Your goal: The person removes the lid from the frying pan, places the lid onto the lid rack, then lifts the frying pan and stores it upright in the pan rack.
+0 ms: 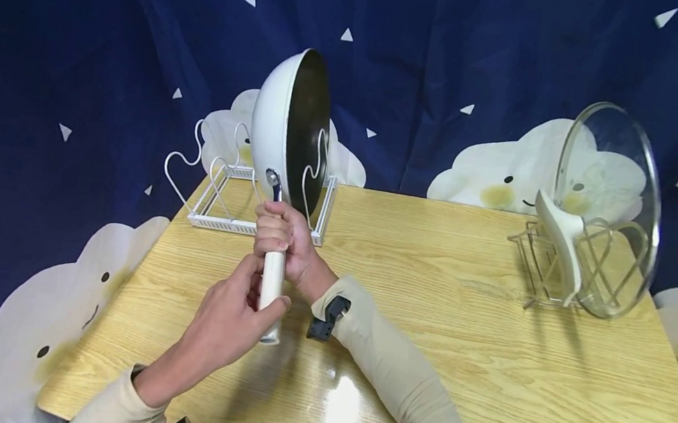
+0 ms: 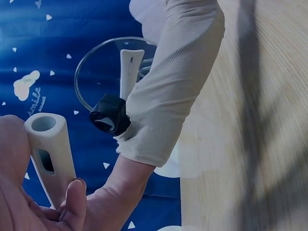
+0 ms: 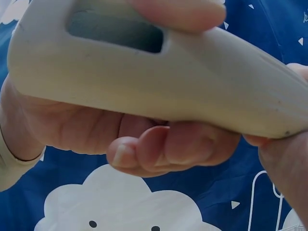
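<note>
A white wok (image 1: 273,117) with a dark inside stands on its side at the white wire rack (image 1: 224,224). One of the rack's loops shows in front of the dark inside. Whether the wok's rim rests on the rack, I cannot tell. My right hand (image 1: 286,237) grips the pale handle (image 1: 273,277) close to the wok body. Lower down, my left hand (image 1: 233,314) holds the same handle near its end, thumb across it and fingers curled beneath. The slotted, hollow handle end (image 2: 46,124) shows in the left wrist view.
At the right of the wooden table (image 1: 420,270), a wire stand (image 1: 537,262) bears a glass lid (image 1: 650,184) with a white handle (image 1: 562,240), tilted on edge. A dark blue curtain (image 1: 425,61) with clouds hangs behind the table.
</note>
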Motion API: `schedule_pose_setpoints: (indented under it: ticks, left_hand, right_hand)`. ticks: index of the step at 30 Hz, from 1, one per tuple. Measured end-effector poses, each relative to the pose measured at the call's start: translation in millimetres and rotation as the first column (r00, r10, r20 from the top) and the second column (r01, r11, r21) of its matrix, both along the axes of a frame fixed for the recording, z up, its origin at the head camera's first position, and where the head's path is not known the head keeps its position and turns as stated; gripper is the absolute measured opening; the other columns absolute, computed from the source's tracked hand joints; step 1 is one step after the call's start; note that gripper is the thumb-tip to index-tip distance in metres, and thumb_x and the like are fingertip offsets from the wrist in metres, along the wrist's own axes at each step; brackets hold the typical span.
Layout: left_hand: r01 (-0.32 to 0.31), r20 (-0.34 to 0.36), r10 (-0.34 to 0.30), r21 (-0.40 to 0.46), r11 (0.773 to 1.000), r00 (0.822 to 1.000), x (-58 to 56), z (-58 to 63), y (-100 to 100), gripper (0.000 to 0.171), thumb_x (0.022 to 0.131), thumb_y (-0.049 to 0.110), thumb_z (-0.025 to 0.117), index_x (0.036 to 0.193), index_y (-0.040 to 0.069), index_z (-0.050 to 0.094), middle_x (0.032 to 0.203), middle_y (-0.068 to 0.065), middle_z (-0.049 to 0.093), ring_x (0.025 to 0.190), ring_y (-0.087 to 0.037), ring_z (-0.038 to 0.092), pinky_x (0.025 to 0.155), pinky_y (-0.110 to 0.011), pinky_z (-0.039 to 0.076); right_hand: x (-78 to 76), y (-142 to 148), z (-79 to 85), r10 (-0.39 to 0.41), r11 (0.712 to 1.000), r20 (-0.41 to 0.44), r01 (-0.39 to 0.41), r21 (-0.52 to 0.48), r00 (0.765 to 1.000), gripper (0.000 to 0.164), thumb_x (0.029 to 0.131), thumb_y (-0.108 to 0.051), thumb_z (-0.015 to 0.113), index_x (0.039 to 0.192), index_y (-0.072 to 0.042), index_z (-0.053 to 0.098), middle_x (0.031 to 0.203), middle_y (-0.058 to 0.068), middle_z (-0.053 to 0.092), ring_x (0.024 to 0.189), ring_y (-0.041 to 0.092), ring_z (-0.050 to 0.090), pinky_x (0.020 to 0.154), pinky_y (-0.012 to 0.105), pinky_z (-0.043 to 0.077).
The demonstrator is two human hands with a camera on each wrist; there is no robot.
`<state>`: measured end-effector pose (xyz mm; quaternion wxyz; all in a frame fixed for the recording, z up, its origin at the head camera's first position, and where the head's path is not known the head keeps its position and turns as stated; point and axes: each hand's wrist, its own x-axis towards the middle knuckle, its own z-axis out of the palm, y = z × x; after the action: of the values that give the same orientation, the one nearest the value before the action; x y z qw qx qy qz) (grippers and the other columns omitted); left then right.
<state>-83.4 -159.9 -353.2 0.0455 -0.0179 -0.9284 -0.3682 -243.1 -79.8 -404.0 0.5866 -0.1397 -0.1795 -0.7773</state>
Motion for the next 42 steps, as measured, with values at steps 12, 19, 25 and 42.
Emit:
schedule_pose_setpoints:
  ticks: [12, 19, 25, 42]
  left_hand:
    - [-0.006, -0.037, 0.005, -0.011, 1.0, 0.999, 1.8, -10.3, 3, 0.033, 0.085, 0.021, 0.071, 0.114, 0.016, 0.057, 0.081, 0.003, 0.062, 0.068, -0.009, 0.057, 0.057, -0.027, 0.048]
    - [-0.007, -0.039, 0.006, -0.016, 1.0, 0.999, 1.7, -14.9, 3, 0.035, 0.084, 0.021, 0.071, 0.116, 0.017, 0.057, 0.079, 0.004, 0.062, 0.067, -0.009, 0.056, 0.055, -0.027, 0.047]
    - [-0.014, -0.022, 0.014, -0.01, 1.0, 1.0, 1.6, -18.4, 3, 0.035, 0.085, 0.022, 0.071, 0.116, 0.016, 0.057, 0.08, 0.003, 0.062, 0.067, -0.01, 0.057, 0.055, -0.027, 0.048]
    - [-0.032, -0.02, 0.032, 0.004, 0.999, 0.999, 3.3, -31.6, 2, 0.041, 0.085, 0.022, 0.071, 0.122, 0.014, 0.056, 0.081, 0.002, 0.062, 0.068, -0.011, 0.057, 0.057, -0.027, 0.048]
  right_hand:
    - [1.0, 1, -9.5, -0.006, 1.0, -0.005, 0.006, 0.001, 1.0, 0.038, 0.097, -0.009, 0.053, 0.066, -0.018, 0.032, 0.051, -0.014, 0.021, 0.039, 0.002, 0.024, 0.039, 0.024, 0.04]
    - [1.8, 2, -12.5, 0.0, 1.0, -0.002, 0.0, -0.006, 1.0, 0.038, 0.097, -0.009, 0.053, 0.067, -0.018, 0.032, 0.051, -0.014, 0.022, 0.039, 0.003, 0.027, 0.039, 0.024, 0.04]
    - [1.8, 2, -16.4, 0.005, 1.0, -0.011, -0.005, -0.008, 1.0, 0.039, 0.097, -0.009, 0.053, 0.067, -0.02, 0.03, 0.052, -0.014, 0.021, 0.039, 0.003, 0.026, 0.04, 0.023, 0.039]
    - [1.3, 1, -27.4, 0.022, 1.0, -0.028, -0.021, 0.011, 0.999, 0.042, 0.096, -0.01, 0.054, 0.067, -0.021, 0.027, 0.051, -0.014, 0.021, 0.039, 0.004, 0.026, 0.04, 0.021, 0.037]
